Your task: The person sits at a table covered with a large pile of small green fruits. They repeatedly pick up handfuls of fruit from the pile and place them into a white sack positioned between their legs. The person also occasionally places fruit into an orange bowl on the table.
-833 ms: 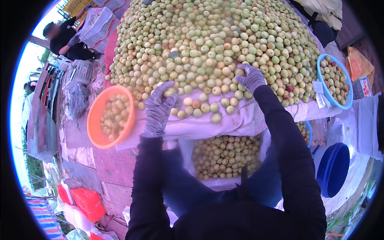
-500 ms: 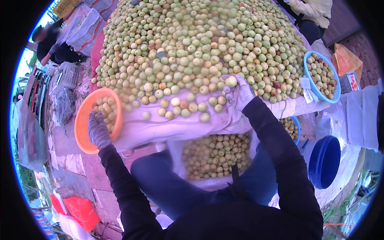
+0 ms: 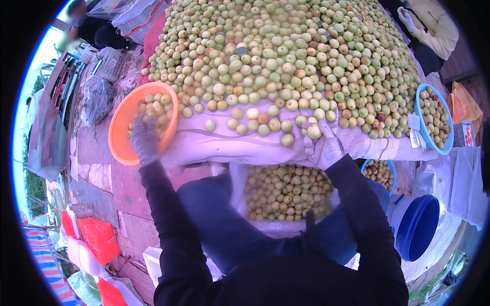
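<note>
Nothing legible from where I stand; white tag [image 3: 414,122] at the left rim of the blue basin [image 3: 451,130], person's right side, can't tell what's on it, too small; pale slips [image 3: 417,139] hang just below the tag, same story, no characters resolvable; small box [image 3: 467,134] just right of the basin carries red print on a pale face; too small and blurred to make out.

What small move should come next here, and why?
Perhaps the left hand should lift out of the orange basin and come across: it reaches inside, while the right hand holds a pale round fruit away from the basin.
</note>
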A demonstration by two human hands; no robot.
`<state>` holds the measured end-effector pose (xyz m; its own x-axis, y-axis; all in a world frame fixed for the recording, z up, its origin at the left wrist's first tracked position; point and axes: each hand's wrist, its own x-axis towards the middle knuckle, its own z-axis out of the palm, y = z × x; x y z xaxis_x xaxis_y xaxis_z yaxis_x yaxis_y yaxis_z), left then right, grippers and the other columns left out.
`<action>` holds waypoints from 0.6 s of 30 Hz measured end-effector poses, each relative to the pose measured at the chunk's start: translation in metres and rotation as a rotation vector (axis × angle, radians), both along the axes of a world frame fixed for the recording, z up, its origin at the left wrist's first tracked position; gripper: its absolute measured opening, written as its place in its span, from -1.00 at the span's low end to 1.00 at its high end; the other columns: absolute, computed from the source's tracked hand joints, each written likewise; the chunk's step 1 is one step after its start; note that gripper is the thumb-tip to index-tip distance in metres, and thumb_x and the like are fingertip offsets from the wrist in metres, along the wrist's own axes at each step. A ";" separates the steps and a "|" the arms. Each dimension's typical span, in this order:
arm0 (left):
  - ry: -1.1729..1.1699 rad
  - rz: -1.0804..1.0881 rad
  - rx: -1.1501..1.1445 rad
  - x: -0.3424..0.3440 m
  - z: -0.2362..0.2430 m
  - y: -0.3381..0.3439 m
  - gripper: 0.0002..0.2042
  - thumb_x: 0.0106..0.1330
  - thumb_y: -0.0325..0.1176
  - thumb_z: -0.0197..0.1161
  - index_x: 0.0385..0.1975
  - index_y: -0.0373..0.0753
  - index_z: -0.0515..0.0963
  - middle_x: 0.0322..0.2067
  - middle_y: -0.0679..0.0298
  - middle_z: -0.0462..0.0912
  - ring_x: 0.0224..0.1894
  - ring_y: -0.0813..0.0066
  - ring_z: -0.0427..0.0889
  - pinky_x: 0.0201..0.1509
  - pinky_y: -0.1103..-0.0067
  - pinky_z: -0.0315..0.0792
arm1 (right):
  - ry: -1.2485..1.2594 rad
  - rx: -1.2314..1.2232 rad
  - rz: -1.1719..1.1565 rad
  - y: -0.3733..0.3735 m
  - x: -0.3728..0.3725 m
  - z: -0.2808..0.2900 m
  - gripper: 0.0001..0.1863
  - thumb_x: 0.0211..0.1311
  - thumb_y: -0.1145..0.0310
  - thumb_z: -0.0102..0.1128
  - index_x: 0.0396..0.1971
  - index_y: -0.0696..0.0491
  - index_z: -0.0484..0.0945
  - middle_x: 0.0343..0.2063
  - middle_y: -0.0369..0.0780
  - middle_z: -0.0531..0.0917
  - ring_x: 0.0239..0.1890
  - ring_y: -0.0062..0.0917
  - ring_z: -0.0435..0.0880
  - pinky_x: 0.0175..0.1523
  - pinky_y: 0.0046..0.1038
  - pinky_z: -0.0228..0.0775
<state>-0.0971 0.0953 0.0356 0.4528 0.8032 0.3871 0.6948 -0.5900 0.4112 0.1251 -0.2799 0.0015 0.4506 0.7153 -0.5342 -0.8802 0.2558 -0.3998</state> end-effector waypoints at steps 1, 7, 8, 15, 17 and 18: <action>-0.051 0.032 -0.095 0.001 0.003 -0.002 -0.63 0.22 -0.16 0.12 -0.05 -0.24 0.44 -0.22 0.06 0.55 -0.19 0.21 0.53 -0.08 0.44 0.35 | 0.077 0.029 0.055 0.000 0.000 0.000 -0.52 0.28 -0.09 -0.21 0.00 -0.05 0.30 -0.53 -0.30 0.47 -0.61 -0.66 0.45 -0.53 -0.60 0.39; 0.052 0.111 -0.082 0.009 0.014 -0.012 -0.61 0.18 -0.07 0.14 -0.17 -0.26 0.51 -0.35 0.07 0.59 -0.30 0.19 0.54 -0.16 0.42 0.37 | 0.036 0.183 0.169 0.004 -0.002 0.005 -0.44 0.28 -0.17 -0.34 -0.13 -0.01 0.41 -0.72 -0.32 0.41 -0.79 -0.63 0.32 -0.71 -0.62 0.15; 0.067 0.115 -0.070 0.010 0.014 -0.012 -0.61 0.18 -0.06 0.14 -0.18 -0.26 0.52 -0.36 0.07 0.59 -0.31 0.18 0.54 -0.17 0.41 0.37 | 0.047 0.201 0.168 0.003 -0.002 0.005 -0.45 0.28 -0.17 -0.34 -0.13 0.00 0.41 -0.72 -0.32 0.41 -0.80 -0.62 0.31 -0.72 -0.62 0.15; -0.001 -0.086 0.127 0.022 0.008 -0.013 -0.67 0.25 -0.08 0.07 -0.34 -0.27 0.50 -0.51 0.20 0.56 -0.42 0.41 0.56 -0.34 0.53 0.44 | 0.022 0.209 0.059 0.006 -0.009 0.005 -0.53 0.31 -0.07 -0.26 -0.17 0.03 0.40 -0.61 -0.25 0.50 -0.66 -0.54 0.47 -0.62 -0.58 0.26; -0.417 -0.111 -0.643 0.045 0.013 -0.032 -0.72 0.32 -0.17 0.00 -0.12 -0.20 0.38 -0.31 0.28 0.52 -0.34 0.45 0.53 -0.28 0.59 0.43 | 0.066 0.189 0.016 0.006 -0.010 0.006 -0.61 0.31 0.01 -0.21 -0.15 0.02 0.37 -0.46 -0.20 0.56 -0.51 -0.47 0.56 -0.46 -0.51 0.37; -0.638 -0.207 -0.813 0.060 0.015 -0.053 -0.71 0.33 -0.21 -0.03 -0.07 -0.24 0.35 -0.20 0.26 0.45 -0.26 0.48 0.51 -0.22 0.56 0.42 | 0.057 0.241 -0.022 0.005 -0.011 0.007 -0.61 0.31 0.01 -0.22 -0.12 0.01 0.35 -0.42 -0.18 0.55 -0.48 -0.45 0.57 -0.42 -0.48 0.39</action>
<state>-0.0373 0.0419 0.0506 0.5126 0.8584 -0.0186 0.1275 -0.0547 0.9903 0.1139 -0.2751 0.0082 0.4416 0.8153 -0.3745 -0.8926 0.3569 -0.2754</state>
